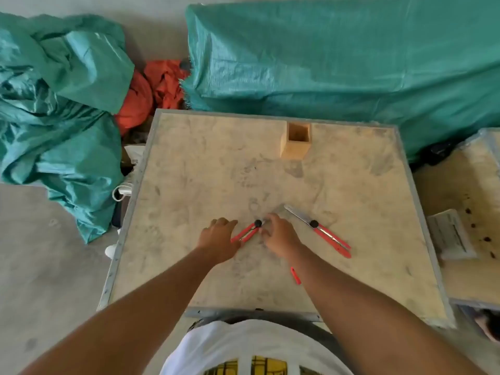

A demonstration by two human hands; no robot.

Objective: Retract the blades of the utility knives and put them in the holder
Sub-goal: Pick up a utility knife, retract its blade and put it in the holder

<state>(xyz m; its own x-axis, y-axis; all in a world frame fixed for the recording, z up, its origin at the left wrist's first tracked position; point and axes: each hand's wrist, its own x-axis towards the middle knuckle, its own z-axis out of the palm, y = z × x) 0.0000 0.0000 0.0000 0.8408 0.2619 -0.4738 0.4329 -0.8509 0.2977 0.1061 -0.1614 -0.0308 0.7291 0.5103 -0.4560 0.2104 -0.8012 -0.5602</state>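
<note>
A rough workshop or storage space is suggested. A bare concrete floor [40, 266] is seen around a stained plywood table [189, 185] edged with metal. Bulky goods are covered with 2 green tarpaulins [338, 58], and crumpled orange cloth [151, 90] is wedged between them. A second worn table [470, 201] stands beside.

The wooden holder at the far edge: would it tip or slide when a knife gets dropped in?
The wooden holder stands tall and narrow, so a sideways knock might tip it. It looks empty and light, so it could slide on the table. Its walls look stiff, unlikely to flex.
</note>
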